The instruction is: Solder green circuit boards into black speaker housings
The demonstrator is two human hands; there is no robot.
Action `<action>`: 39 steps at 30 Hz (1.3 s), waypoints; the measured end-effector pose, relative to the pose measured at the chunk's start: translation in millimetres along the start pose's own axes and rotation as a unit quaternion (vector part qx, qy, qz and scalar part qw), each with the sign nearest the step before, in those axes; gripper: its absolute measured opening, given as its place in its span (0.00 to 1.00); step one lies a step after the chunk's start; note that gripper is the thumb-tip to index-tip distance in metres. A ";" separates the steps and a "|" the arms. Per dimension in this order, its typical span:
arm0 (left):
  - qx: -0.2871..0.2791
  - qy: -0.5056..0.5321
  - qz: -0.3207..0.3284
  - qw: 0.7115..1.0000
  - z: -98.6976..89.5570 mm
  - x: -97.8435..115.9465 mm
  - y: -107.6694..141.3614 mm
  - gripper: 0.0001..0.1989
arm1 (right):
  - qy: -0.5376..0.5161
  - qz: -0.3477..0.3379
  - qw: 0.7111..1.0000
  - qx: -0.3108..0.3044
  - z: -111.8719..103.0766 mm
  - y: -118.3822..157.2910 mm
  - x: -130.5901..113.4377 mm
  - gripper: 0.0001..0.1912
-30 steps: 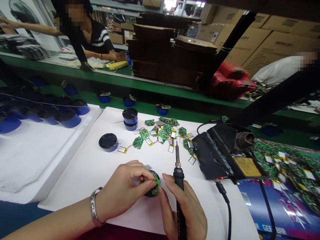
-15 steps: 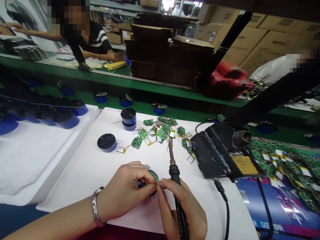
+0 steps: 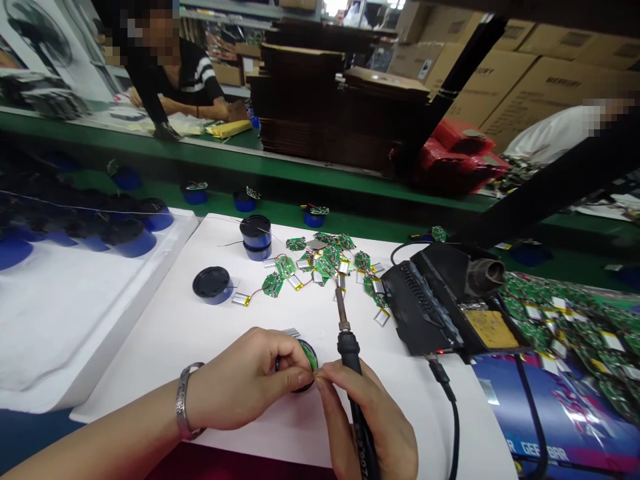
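My left hand (image 3: 245, 383) wears a metal bracelet. Its thumb and index finger are closed over the near side of a small round black housing (image 3: 313, 349), where a green circuit board (image 3: 306, 357) partly shows. Whatever lies between those fingertips is hidden. In my right hand (image 3: 383, 413) is a soldering iron (image 3: 349, 345), its tip pointing away from me toward the loose boards. The thumb and index finger of this hand also pinch together at the housing's right edge, close to the left fingertips; anything thin between them is too small to make out.
Green boards with small battery cells (image 3: 327, 261) lie heaped ahead. Blue-and-black round housings (image 3: 256, 237) stand left of them. A black soldering stand (image 3: 425, 300) with a yellow sponge (image 3: 487, 328) is at right. A white foam tray (image 3: 65, 320) lies left. Another person sits across the bench.
My left hand has shifted slightly, its fingertips now a little lower at the housing. The right hand stays almost in place. Across the bench, the other person's outstretched arm has drawn in.
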State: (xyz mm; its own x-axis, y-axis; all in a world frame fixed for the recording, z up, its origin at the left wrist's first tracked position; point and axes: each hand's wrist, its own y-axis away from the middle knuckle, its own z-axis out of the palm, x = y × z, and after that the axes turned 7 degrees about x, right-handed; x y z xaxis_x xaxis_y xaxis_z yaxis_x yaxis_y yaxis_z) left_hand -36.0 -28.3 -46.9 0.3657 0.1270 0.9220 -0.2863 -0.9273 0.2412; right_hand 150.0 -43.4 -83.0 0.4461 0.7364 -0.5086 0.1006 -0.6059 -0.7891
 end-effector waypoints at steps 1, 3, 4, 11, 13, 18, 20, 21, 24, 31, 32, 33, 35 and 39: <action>0.002 0.002 -0.003 1.000 0.3 -0.2 -0.1 0.07 | 0.004 -0.003 1.000 0.001 -0.1 0.8 0.3 0.15; 0.006 0.000 -0.005 1.000 0.9 -0.2 -0.4 0.07 | 0.009 -0.007 1.000 0.000 -0.5 1.8 0.6 0.15; 0.007 -0.002 -0.004 1.000 1.3 0.0 -0.5 0.07 | 0.010 -0.008 1.000 -0.001 -0.7 1.9 0.6 0.15; 0.038 -0.014 0.040 0.998 3.8 0.7 1.3 0.08 | 0.033 -0.025 0.999 -0.002 -3.5 1.2 1.5 0.13; 0.067 -0.030 0.065 0.995 3.5 0.0 2.6 0.07 | 0.040 -0.024 0.999 0.003 -5.0 2.4 2.3 0.14; 0.131 -0.085 0.140 0.978 5.1 -6.7 5.2 0.08 | 0.010 -0.018 0.999 -0.029 -6.3 7.6 8.4 0.20; 0.155 -0.105 0.169 0.968 8.0 -10.4 6.6 0.09 | -0.032 -0.030 0.998 -0.054 -4.8 12.1 13.0 0.22; 0.164 -0.115 0.178 0.963 9.7 -12.1 7.4 0.09 | -0.048 -0.037 0.996 -0.068 -3.8 14.9 15.5 0.23; 0.183 -0.140 0.189 0.955 14.9 -15.7 10.4 0.10 | -0.061 -0.044 0.992 -0.103 -1.2 24.0 20.8 0.24; 0.194 -0.146 0.190 0.951 22.8 -19.4 15.6 0.09 | -0.034 -0.042 0.997 -0.062 1.9 25.5 12.4 0.26; 0.198 -0.152 0.193 0.949 23.6 -20.3 16.1 0.10 | -0.029 -0.043 0.997 -0.058 2.5 24.7 11.3 0.25; 0.203 -0.159 0.196 0.946 24.4 -21.3 16.6 0.10 | -0.024 -0.045 0.997 -0.053 3.1 24.1 10.7 0.24; 0.215 -0.174 0.202 0.939 26.1 -23.2 17.4 0.09 | -0.018 -0.046 0.998 -0.049 4.5 23.5 10.6 0.23; 0.232 -0.191 0.209 0.931 28.8 -25.5 18.0 0.08 | 0.009 -0.047 0.998 -0.041 4.2 22.0 9.0 0.23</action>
State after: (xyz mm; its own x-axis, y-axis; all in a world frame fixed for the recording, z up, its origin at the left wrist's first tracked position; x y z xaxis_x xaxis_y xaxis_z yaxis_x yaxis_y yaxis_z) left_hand -25.0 -58.5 -74.8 0.6212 -0.3314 0.7101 -0.0937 -0.9311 -0.3525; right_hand 152.5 -48.8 -106.3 0.4476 0.7858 -0.4267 0.2139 -0.5575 -0.8022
